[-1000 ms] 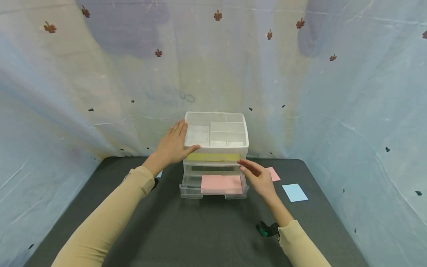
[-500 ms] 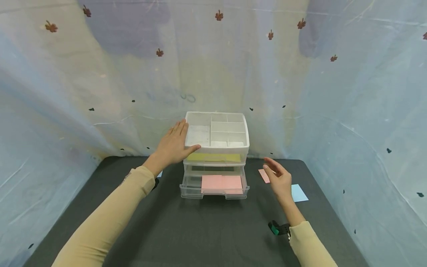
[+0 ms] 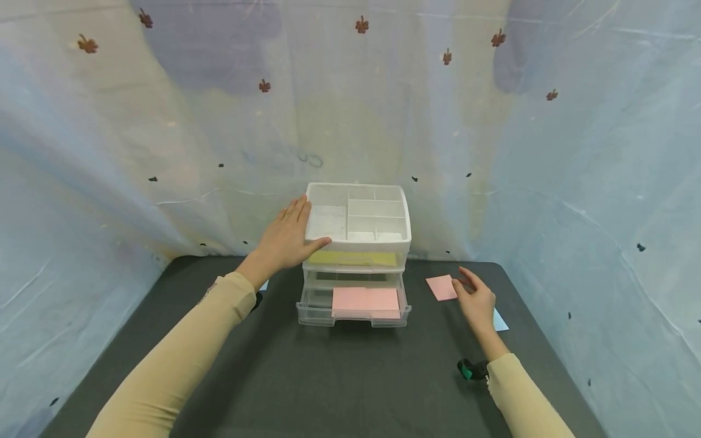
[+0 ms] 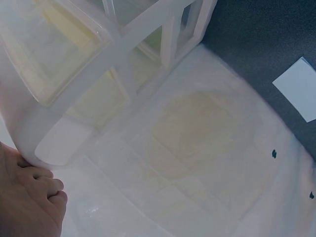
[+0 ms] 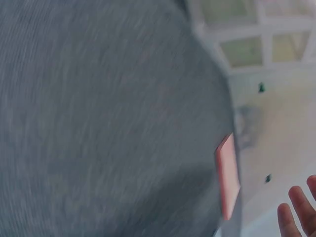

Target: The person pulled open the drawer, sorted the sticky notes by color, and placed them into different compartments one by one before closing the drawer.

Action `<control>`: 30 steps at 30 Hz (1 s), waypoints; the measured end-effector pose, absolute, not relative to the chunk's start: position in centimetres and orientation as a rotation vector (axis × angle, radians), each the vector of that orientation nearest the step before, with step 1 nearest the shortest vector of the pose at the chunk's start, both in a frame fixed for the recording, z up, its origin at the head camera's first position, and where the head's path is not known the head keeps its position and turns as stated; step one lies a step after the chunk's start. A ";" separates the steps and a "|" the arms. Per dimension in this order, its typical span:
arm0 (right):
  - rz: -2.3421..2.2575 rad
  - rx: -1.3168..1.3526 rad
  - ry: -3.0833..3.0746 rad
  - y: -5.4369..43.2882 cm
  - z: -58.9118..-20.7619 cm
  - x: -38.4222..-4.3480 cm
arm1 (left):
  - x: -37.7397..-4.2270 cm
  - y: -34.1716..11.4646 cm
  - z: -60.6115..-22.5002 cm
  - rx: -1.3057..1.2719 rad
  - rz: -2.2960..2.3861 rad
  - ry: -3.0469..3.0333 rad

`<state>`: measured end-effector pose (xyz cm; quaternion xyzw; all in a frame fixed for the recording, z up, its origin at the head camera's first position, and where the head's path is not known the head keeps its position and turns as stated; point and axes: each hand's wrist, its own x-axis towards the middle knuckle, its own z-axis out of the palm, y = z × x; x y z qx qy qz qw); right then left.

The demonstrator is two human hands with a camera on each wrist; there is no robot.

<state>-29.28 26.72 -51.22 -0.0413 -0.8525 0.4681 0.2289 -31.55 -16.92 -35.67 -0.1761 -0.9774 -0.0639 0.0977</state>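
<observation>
A white plastic drawer organizer (image 3: 357, 246) stands at the middle of the table's back. My left hand (image 3: 285, 239) rests against its left upper edge, fingers straight and thumb spread along the front. The lower clear drawer (image 3: 314, 313) is pulled out, and pink sticky notes (image 3: 366, 302) lie in it. Something yellow (image 3: 352, 258) shows through the closed upper drawer. To the right, my right hand (image 3: 475, 302) hovers with loosely bent fingers and nothing in them. Beside its fingertips lies a pink sticky note pad (image 3: 441, 288). A blue sticky note pad (image 3: 499, 321) is partly hidden behind that hand.
Another light blue sticky note (image 4: 299, 89) lies left of the organizer. The dark table (image 3: 350, 383) is backed by a patterned curtain (image 3: 350, 109). Compartments in the organizer's top tray (image 3: 375, 208) face up. A black and green strap (image 3: 472, 369) sits at the right wrist.
My right hand has moved away from the organizer's front to the right, past the pink pad, and now partly covers the blue pad. My left hand has stayed on the organizer.
</observation>
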 end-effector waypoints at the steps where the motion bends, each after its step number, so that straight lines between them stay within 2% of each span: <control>1: 1.249 -0.126 -2.377 27.0 -51.5 -29.5 | -31.5 -16.9 -35.7 -0.522 -0.193 -2.892; 12: 0.883 -0.031 -2.777 29.2 -52.9 -31.4 | -31.6 -17.0 -35.7 -0.517 -0.193 -2.893; 22: 0.780 0.098 -2.848 29.5 -54.5 -32.8 | -31.5 -16.7 -35.6 -0.506 -0.182 -2.897; 30: 0.692 0.068 -2.917 29.0 -54.4 -33.1 | -31.5 -16.8 -35.7 -0.504 -0.200 -2.907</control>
